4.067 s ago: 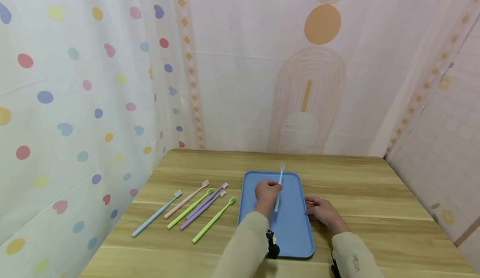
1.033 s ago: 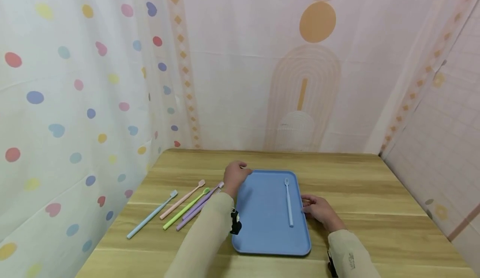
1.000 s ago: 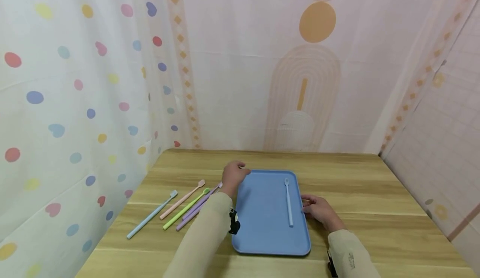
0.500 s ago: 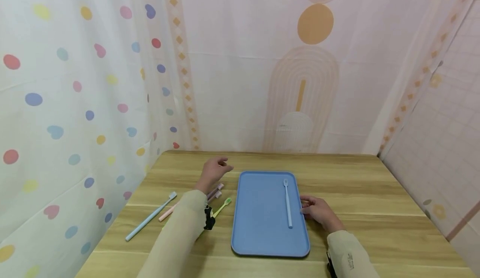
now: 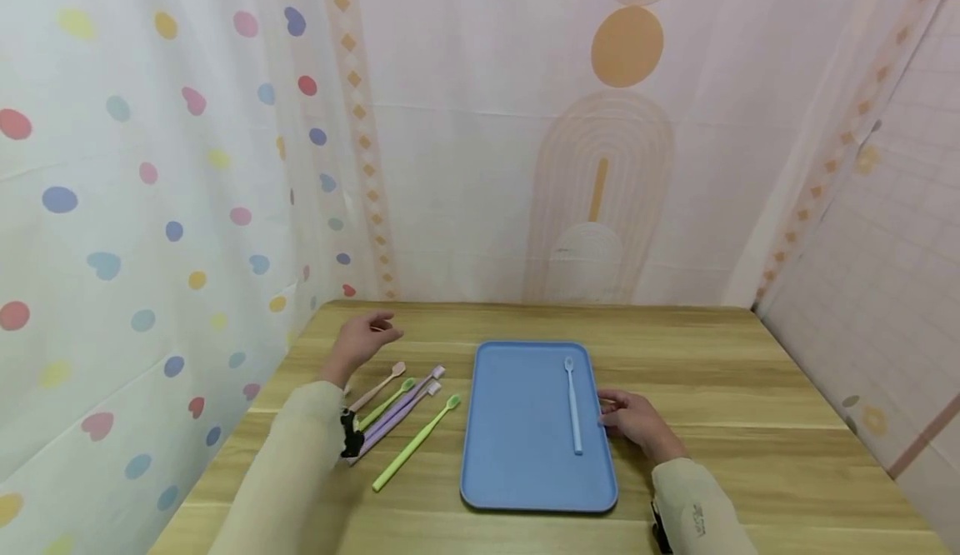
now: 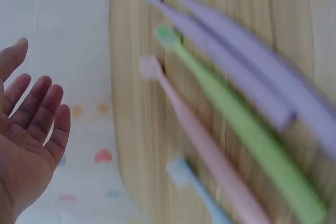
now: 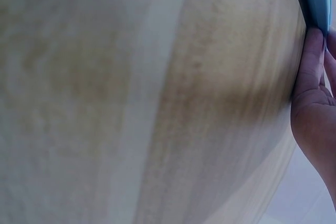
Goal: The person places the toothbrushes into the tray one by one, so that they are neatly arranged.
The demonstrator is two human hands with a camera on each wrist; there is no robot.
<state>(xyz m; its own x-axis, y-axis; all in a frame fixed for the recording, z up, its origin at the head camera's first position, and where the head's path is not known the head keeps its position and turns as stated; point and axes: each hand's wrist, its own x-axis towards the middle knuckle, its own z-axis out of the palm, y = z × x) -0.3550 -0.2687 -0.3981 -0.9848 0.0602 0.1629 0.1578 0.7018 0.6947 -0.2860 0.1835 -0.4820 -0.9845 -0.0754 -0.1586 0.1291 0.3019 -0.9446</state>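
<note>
My left hand (image 5: 362, 342) hovers over the table's back left, fingers loosely bent and holding nothing. Below it lie a pink toothbrush (image 5: 378, 387), a green one, two purple ones (image 5: 405, 409) side by side, and a second green one (image 5: 417, 444) nearer the tray. In the left wrist view a light blue toothbrush (image 6: 202, 192) shows beside the pink one (image 6: 199, 137); my sleeve mostly hides it in the head view. A light blue toothbrush (image 5: 573, 409) lies in the blue tray (image 5: 517, 430). My right hand (image 5: 637, 422) holds the tray's right rim, thumb and fingers against it.
The wooden table (image 5: 750, 422) extends right of the tray and behind it. A patterned curtain (image 5: 465, 163) hangs along the back edge, with a dotted one (image 5: 150, 272) at the left.
The light blue toothbrush that my left hand held has been laid in the tray. My left hand has moved left, away from the tray to above the toothbrushes. My right hand stays at the rim.
</note>
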